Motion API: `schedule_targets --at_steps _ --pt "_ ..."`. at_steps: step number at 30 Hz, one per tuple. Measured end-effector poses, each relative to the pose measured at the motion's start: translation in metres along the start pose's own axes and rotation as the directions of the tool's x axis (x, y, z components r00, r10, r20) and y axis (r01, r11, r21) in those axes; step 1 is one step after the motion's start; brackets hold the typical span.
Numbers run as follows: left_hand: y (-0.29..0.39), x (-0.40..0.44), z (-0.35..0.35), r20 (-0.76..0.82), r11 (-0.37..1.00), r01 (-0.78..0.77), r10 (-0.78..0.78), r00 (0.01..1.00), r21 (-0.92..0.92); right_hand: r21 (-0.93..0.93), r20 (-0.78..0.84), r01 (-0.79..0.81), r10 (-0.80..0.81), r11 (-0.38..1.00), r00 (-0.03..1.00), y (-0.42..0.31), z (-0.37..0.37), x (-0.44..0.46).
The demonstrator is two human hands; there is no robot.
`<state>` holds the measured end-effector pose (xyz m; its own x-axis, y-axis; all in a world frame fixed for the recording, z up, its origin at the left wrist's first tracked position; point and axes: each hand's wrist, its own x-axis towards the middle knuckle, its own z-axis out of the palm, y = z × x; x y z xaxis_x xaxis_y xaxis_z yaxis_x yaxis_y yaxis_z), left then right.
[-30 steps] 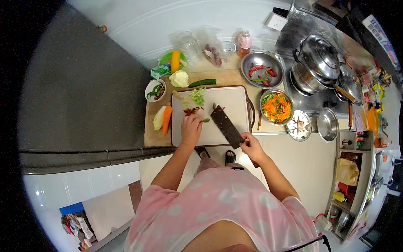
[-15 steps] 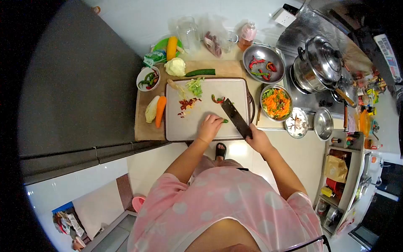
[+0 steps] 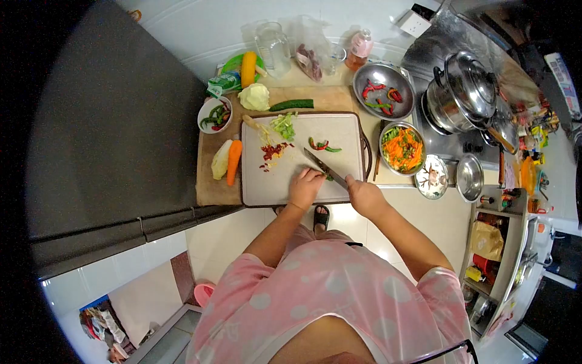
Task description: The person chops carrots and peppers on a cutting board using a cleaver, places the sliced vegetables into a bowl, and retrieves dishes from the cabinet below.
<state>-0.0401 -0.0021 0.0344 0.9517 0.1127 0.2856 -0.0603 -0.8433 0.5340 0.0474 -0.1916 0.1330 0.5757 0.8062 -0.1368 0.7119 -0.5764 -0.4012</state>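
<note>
My right hand (image 3: 365,197) grips the handle of a kitchen cleaver (image 3: 326,167), whose blade stands on edge and points up and left over the cutting board (image 3: 345,130). My left hand (image 3: 306,187) is closed, its bent fingertips pressing a small green chili (image 3: 329,178) to the board beside the blade; most of the chili is hidden. Beyond the blade lie cut red and green chili pieces (image 3: 325,145). Chopped dried red chili (image 3: 276,150) forms a loose pile at the board's left, below some chopped pale green vegetable (image 3: 283,126).
A carrot (image 3: 234,162) lies left of the board, and a cucumber (image 3: 292,104) behind it. A bowl of chilies (image 3: 214,115) stands at the left. To the right are a metal bowl of shredded carrot (image 3: 402,149), a basin of peppers (image 3: 384,91) and a steamer pot (image 3: 461,94) on the stove.
The cleaver has turned from showing its broad side to standing on edge, and moved left toward my left fingers. My right hand moved slightly left with it. Green chili now lies beside the red.
</note>
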Motion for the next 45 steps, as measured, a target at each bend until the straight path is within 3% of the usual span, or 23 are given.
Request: schedule_targets --at_steps 2,5,17,23,26,29,45 --pt "-0.004 -0.001 0.005 -0.017 1.000 0.000 0.000 1.000 -0.012 0.005 -0.002 0.004 -0.004 1.000 1.000 -0.004 -0.003 0.001" --pt "-0.005 -0.001 0.006 -0.044 1.000 0.001 -0.002 0.999 -0.029 0.009 0.138 -0.076 0.074 0.997 0.988 -0.015 -0.014 0.005" --pt "-0.006 0.002 0.005 -0.009 0.998 0.051 -0.052 0.999 -0.048 -0.072 0.202 -0.110 0.123 0.991 0.972 -0.015 0.008 0.015" --pt "-0.014 -0.005 0.017 0.004 0.995 0.076 -0.076 0.997 -0.065 -0.050 0.127 -0.109 0.114 0.993 0.985 -0.014 0.031 0.021" --pt "-0.011 -0.003 0.012 -0.006 0.984 0.118 -0.120 0.993 -0.134 0.094 0.051 -0.111 0.106 0.989 0.993 0.002 0.031 0.021" --pt "-0.011 0.000 0.010 -0.036 0.980 0.103 -0.111 0.993 -0.168 0.121 0.079 -0.169 0.160 0.978 0.984 0.004 0.022 0.019" --pt "-0.007 0.001 0.003 -0.036 0.991 0.084 -0.088 0.995 -0.103 0.014 0.093 -0.131 0.129 0.991 0.987 -0.032 0.023 0.019"
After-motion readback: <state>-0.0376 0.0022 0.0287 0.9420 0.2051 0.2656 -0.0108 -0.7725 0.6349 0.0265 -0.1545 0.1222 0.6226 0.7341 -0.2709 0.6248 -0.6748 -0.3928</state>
